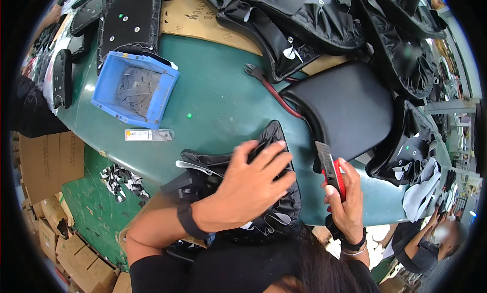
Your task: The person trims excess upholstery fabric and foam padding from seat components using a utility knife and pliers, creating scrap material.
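My left hand [256, 186] lies with fingers spread on a black upholstered piece [274, 133], whose loose cover edges and white tabs show around it. Its palm hides much of that piece. In my right hand [346, 207] is a red utility knife [339, 180], its blade extended and pointing up and away from me. The knife is apart from the piece under my left hand. Just beyond it rests a smooth black padded seat [350, 108]. Pincers with red handles [276, 96] lie against the seat's left side.
On the green table [213, 100] stands a blue bin [103, 82] with small grey bits inside. A small clear plastic case [148, 135] lies nearby. Several black upholstered parts [309, 19] crowd the far side. Cardboard boxes [81, 257] fill the lower left; co-workers are at both sides.
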Motion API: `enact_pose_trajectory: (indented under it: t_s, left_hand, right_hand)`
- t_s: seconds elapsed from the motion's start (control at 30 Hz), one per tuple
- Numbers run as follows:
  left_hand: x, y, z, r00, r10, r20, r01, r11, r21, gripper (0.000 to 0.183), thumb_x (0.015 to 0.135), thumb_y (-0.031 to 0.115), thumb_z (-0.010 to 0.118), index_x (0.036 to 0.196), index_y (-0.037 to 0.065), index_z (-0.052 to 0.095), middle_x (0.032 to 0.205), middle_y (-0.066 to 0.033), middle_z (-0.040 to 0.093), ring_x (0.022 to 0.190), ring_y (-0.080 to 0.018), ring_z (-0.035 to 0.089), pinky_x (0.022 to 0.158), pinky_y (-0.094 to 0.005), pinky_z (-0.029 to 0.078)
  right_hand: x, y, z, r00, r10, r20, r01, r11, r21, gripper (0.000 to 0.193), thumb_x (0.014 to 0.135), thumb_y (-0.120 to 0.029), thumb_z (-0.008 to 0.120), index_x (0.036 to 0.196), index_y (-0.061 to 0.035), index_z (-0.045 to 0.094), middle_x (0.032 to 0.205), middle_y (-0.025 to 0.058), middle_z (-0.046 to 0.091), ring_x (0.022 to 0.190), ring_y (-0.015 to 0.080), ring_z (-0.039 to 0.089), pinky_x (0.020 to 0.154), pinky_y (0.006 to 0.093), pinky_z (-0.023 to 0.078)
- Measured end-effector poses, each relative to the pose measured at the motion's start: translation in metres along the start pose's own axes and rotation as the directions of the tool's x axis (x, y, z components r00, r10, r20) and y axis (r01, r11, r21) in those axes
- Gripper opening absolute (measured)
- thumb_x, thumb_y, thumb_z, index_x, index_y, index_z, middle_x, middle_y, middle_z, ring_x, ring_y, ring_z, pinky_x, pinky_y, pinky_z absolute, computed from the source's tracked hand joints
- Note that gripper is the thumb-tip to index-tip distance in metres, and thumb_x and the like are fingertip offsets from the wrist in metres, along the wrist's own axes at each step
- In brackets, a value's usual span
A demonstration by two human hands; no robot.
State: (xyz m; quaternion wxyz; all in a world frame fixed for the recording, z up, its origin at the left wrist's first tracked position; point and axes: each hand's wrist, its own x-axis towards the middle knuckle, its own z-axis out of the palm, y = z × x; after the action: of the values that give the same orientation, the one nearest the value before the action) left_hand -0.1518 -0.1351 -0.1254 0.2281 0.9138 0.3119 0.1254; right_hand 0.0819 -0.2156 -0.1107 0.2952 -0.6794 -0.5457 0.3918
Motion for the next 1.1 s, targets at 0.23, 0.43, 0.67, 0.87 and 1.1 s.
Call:
enact_pose_trajectory:
  t_s: [0.23,0.43,0.67,0.87,1.1]
  left_hand:
    - [-0.015,-0.011,0.016,0.888,-0.276,-0.368,0.184,0.946,-0.266,0.012,0.074,0.006,0.075,0.083,0.005,0.066,0.105,-0.0073,0.064,0.117,-0.0284,0.057,0.099,-0.0490,0.040]
    - [-0.015,-0.010,0.016,0.861,-0.315,-0.399,0.207,0.934,-0.289,0.011,0.074,0.004,0.074,0.079,0.004,0.064,0.102,-0.0075,0.065,0.114,-0.0288,0.060,0.097,-0.0472,0.043]
    - [-0.016,-0.010,0.011,0.855,-0.338,-0.394,0.245,0.932,-0.267,0.012,0.073,0.004,0.075,0.078,0.005,0.064,0.101,-0.0065,0.065,0.113,-0.0279,0.061,0.094,-0.0408,0.042]
    - [-0.016,0.002,-0.011,0.918,-0.355,-0.178,0.333,0.932,-0.144,0.039,0.073,0.015,0.075,0.111,0.015,0.066,0.111,-0.0074,0.056,0.111,-0.0314,0.051,0.089,-0.0415,0.041]
    - [0.004,-0.004,0.019,0.969,0.102,-0.226,-0.115,0.992,-0.043,0.015,0.077,0.013,0.070,0.089,0.007,0.064,0.095,-0.0031,0.058,0.093,-0.0228,0.053,0.080,-0.0363,0.038]
  right_hand:
    - [0.002,-0.018,0.006,0.949,-0.299,0.095,0.314,0.903,-0.293,0.051,0.084,-0.006,0.070,0.131,-0.0022,0.053,0.098,0.0161,0.068,0.076,0.0331,0.068,0.067,0.0370,0.054]
    - [0.029,-0.041,0.019,0.904,-0.223,0.366,0.408,0.708,-0.576,0.053,0.086,-0.011,0.065,0.137,-0.0154,0.052,0.070,0.0104,0.051,0.053,0.0287,0.057,0.047,0.0404,0.044]
    - [-0.039,-0.015,0.005,0.891,-0.114,0.439,0.384,0.706,-0.595,0.070,0.082,0.001,0.053,0.147,-0.0159,0.034,0.077,0.0174,0.051,0.051,0.0347,0.055,0.046,0.0456,0.044]
    - [-0.056,-0.018,-0.001,0.950,-0.109,0.292,0.280,0.708,-0.648,0.055,0.085,-0.007,0.062,0.138,-0.0150,0.048,0.071,0.0136,0.053,0.052,0.0314,0.057,0.044,0.0424,0.042]
    - [-0.011,-0.020,-0.023,0.896,-0.161,0.415,0.403,0.689,-0.602,0.050,0.087,-0.019,0.066,0.135,-0.0158,0.052,0.065,0.0093,0.053,0.050,0.0284,0.056,0.046,0.0399,0.043]
